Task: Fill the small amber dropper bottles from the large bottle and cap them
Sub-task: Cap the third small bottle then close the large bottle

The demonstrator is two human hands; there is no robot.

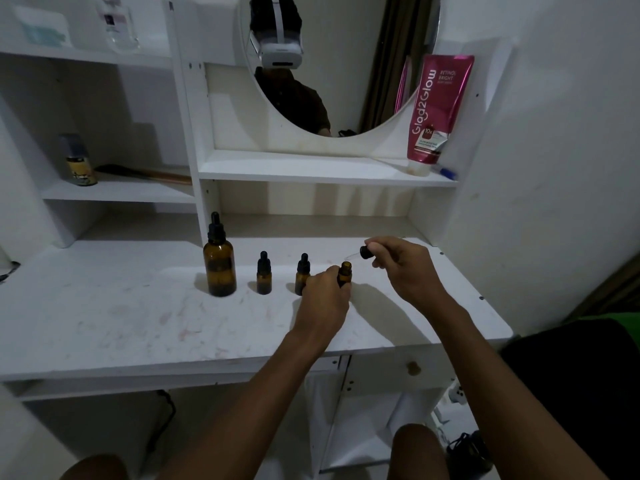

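Note:
On the white desk (138, 317) a large amber bottle (219, 268) with a black dropper cap stands at the left. Two small capped amber bottles (264, 273) (302, 271) stand to its right. My left hand (325, 294) grips a third small amber bottle (344, 273), which is uncapped and upright on the desk. My right hand (405, 268) holds its black dropper cap (364, 252) just above and to the right of the open neck, with the glass pipette pointing towards the opening.
A round mirror (346, 64) hangs above a shelf that carries a pink tube (438, 109). A spray can (78, 161) stands on the left shelf. A wall is close on the right, and a drawer front lies below the desk edge.

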